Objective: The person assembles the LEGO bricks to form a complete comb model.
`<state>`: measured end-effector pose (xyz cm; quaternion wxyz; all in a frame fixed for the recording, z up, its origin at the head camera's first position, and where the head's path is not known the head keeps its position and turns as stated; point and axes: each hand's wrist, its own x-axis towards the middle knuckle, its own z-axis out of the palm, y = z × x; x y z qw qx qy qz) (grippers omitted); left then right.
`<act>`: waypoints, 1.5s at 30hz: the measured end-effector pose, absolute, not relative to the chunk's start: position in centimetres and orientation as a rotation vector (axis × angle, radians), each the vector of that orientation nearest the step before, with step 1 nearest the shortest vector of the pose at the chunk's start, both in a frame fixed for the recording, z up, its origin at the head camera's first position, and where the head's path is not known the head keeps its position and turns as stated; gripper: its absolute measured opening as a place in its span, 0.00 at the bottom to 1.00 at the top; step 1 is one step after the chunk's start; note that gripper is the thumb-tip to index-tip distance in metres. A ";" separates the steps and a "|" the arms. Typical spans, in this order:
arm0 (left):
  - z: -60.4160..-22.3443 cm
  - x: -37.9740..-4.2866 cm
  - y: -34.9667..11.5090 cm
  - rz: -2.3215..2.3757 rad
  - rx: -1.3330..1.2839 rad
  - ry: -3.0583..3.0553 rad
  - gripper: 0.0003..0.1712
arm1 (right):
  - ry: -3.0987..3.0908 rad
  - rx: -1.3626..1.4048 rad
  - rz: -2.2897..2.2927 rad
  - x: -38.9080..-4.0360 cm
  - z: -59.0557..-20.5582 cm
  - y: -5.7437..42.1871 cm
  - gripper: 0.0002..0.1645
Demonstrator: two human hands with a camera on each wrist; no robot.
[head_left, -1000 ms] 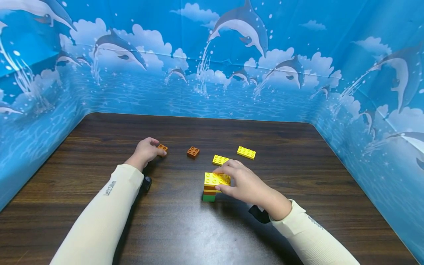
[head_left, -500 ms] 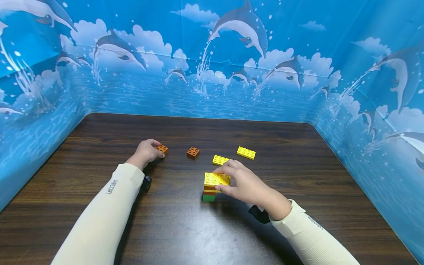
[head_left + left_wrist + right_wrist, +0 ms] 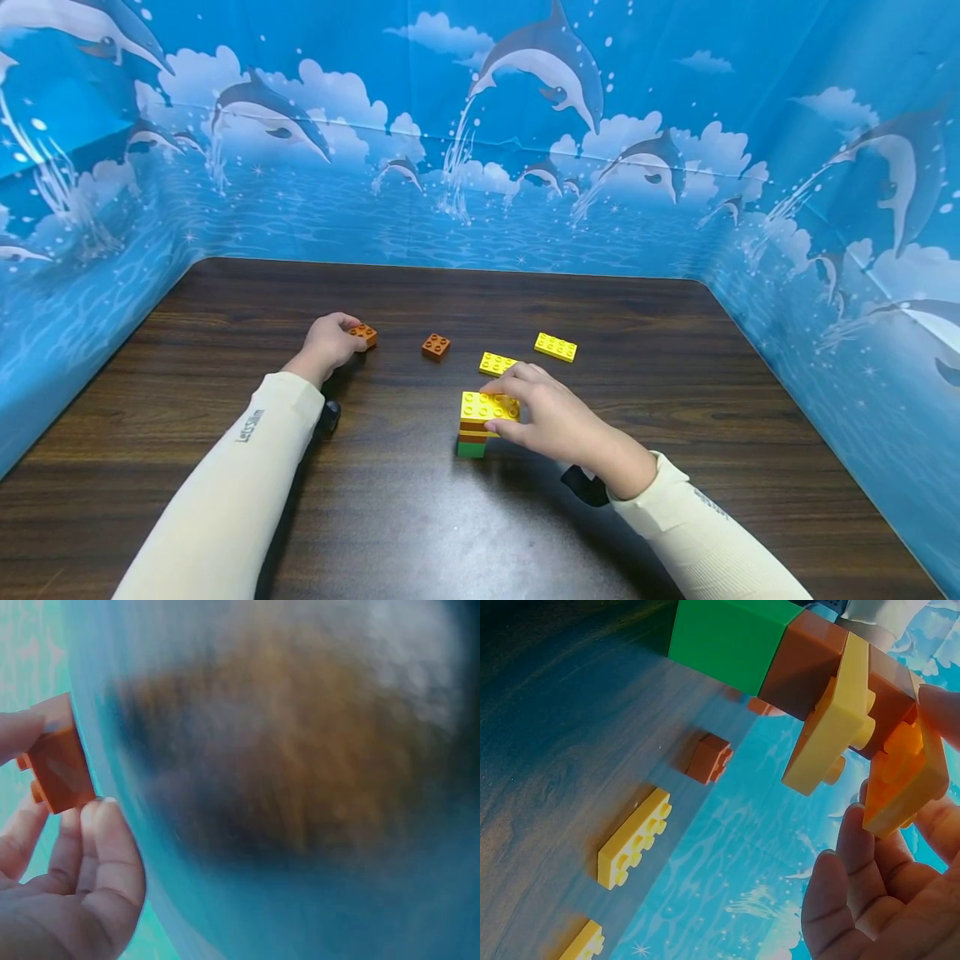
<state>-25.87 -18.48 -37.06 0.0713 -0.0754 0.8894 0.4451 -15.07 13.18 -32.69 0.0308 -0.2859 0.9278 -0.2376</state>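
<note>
At the left of the table, my left hand (image 3: 330, 343) pinches a brown two-by-two toy brick (image 3: 363, 335) between thumb and fingers. The left wrist view shows this brick (image 3: 64, 761) side-on, its studs towards the palm. Nearer the middle stands a stack (image 3: 472, 448): a green brick (image 3: 731, 641) at the bottom, then brown, yellow, brown, and a yellow eight-stud plate (image 3: 487, 407) on top. My right hand (image 3: 543, 412) grips that top plate at its right end, thumb in front and fingers behind. Both yellow plates jut out sideways beyond the narrower bricks.
Another brown brick (image 3: 436, 347) lies between the left hand and the stack. Two yellow plates lie behind the right hand, a nearer plate (image 3: 497, 363) partly covered by it and a farther plate (image 3: 556, 347). A blue dolphin-print curtain (image 3: 450, 183) borders the dark wooden table (image 3: 390, 517).
The left fingers have shifted slightly on the brown brick, and it has turned a little in their pinch. The right hand and the stack stay put.
</note>
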 end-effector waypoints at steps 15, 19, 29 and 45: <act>-35.7 -25.0 -16.8 1.490 -0.059 2.707 0.27 | 2.856 -0.896 -0.727 -15.2 -32.8 13.2 0.25; -35.1 -24.4 -16.1 1.513 -0.008 2.710 0.26 | 2.856 -0.894 -0.728 -15.2 -32.7 13.2 0.25; -33.7 -22.4 -14.2 1.532 0.160 2.677 0.27 | 2.843 -0.905 -0.728 -15.3 -32.7 13.2 0.25; -32.0 -18.7 -10.8 1.450 0.422 2.681 0.26 | 2.819 -0.910 -0.740 -15.4 -32.6 13.2 0.25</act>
